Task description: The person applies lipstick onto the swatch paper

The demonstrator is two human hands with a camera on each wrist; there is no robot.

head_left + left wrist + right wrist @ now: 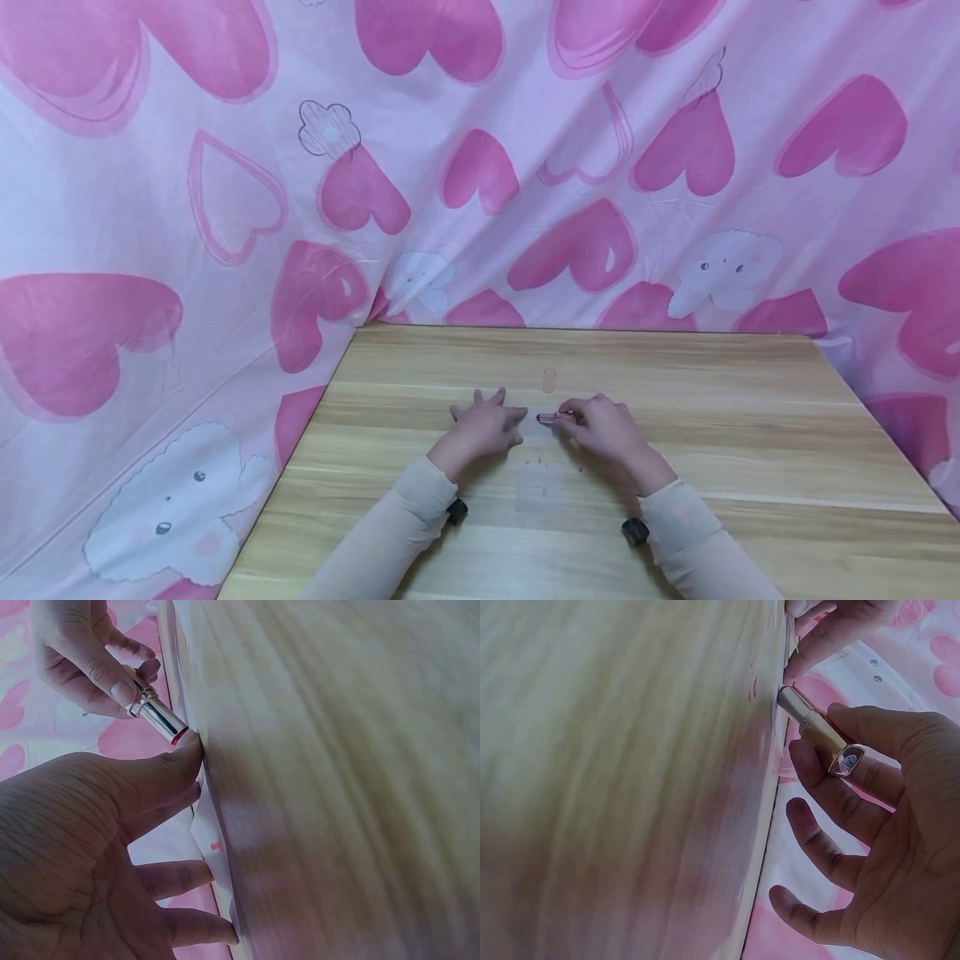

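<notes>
My right hand pinches a lipstick between thumb and fingers, its other fingers held apart. The metallic tube lies nearly level just above the table, and red shows at its tip in the left wrist view. My left hand has its fingers spread, with the fingertips resting at the table surface. Its thumb is right by the lipstick's tip; whether they touch I cannot tell. Under and in front of the hands lies a thin translucent sheet, with small reddish marks or bits around it.
A small clear rounded piece, perhaps a cap, lies beyond the hands on the wood-grain table. A pink heart-patterned cloth hangs behind the table and along its left and right sides. A dark device sits at each wrist.
</notes>
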